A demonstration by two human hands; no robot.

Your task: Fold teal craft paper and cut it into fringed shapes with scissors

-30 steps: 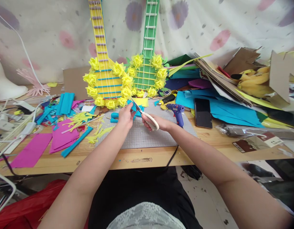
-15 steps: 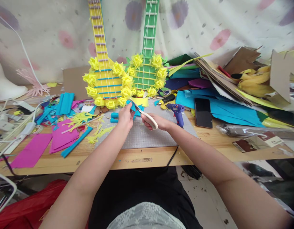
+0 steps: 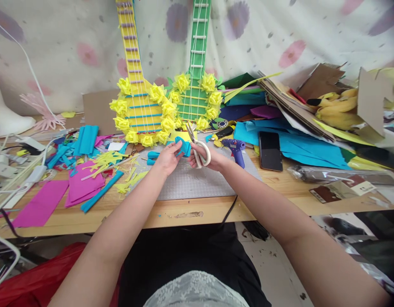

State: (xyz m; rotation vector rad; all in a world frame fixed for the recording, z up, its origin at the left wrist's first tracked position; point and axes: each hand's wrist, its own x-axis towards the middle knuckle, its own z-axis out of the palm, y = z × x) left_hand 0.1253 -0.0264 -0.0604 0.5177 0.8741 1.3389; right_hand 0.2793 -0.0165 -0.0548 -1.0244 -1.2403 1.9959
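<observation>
My left hand [image 3: 168,158] pinches a folded piece of blue crepe paper [image 3: 183,146], its upper edge cut to a rounded shape. In my right hand [image 3: 199,155] are white-handled scissors [image 3: 203,157], blades pointing up and away, clear of the paper; the right fingers also reach the paper's edge. Both hands are above a grey cutting mat [image 3: 197,187]. Small blue paper rolls [image 3: 152,157] lie on the mat beside my left hand. Just behind stand a yellow paper guitar [image 3: 144,111] and a green one [image 3: 193,100], both trimmed with yellow paper flowers.
A purple glue gun [image 3: 237,149] and a black phone [image 3: 270,150] lie to the right, near blue paper sheets [image 3: 305,149] and stacked cardboard [image 3: 296,102]. Magenta paper [image 3: 43,202], yellow scraps [image 3: 109,160] and white cables [image 3: 39,170] cover the left side.
The scissors have come away from the blue paper and swung upright in my right hand. My left hand has turned the paper, and its rounded edge now shows.
</observation>
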